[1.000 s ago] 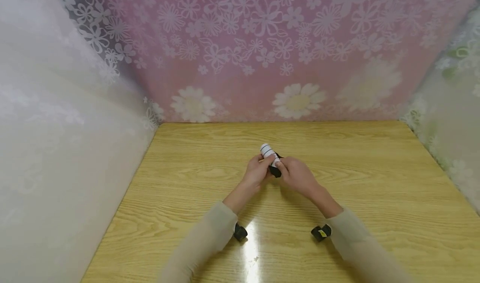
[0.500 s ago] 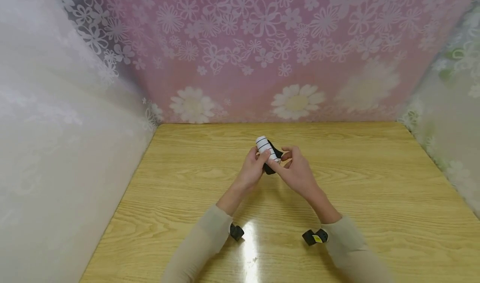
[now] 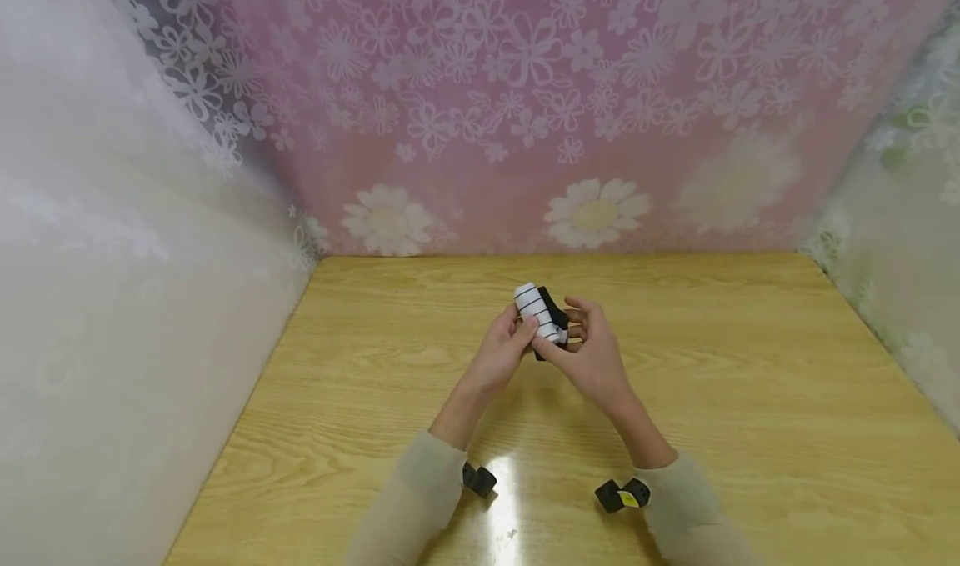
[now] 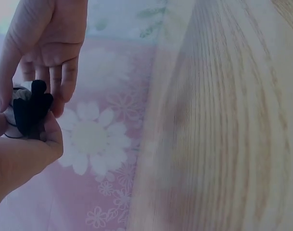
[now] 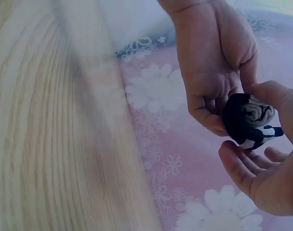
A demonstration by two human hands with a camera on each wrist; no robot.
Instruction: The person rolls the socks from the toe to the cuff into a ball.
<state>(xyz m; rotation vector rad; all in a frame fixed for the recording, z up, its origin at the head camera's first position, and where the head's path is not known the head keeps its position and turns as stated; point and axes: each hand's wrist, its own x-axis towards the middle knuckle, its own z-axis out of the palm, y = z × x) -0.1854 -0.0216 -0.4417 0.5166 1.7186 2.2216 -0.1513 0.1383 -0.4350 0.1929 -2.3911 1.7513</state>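
Observation:
A roll of white cloth with thin black stripes and black parts, which looks like rolled-up socks (image 3: 534, 306), is held tilted above the table. My left hand (image 3: 497, 354) grips its left side, thumb on top and fingers curled beneath. On the other side, my right hand (image 3: 597, 364) has its thumb at the roll's near end and its bent fingers by the black flap (image 3: 553, 308). The spiral end of the rolled socks (image 5: 257, 113) faces the right wrist view, between the right thumb and spread fingers. Fingers partly hide the underside in the head view.
Below the hands lies a wood-grain table (image 3: 360, 399). A pink flowered wall covering (image 3: 480, 166) rises at its back edge, with pale coverings at both sides. Small black cameras (image 3: 478, 480) sit at the sleeve cuffs.
The right hand's fingers have lifted and spread from a close grip, and the black flap now shows along the roll's right side. The left hand keeps its hold.

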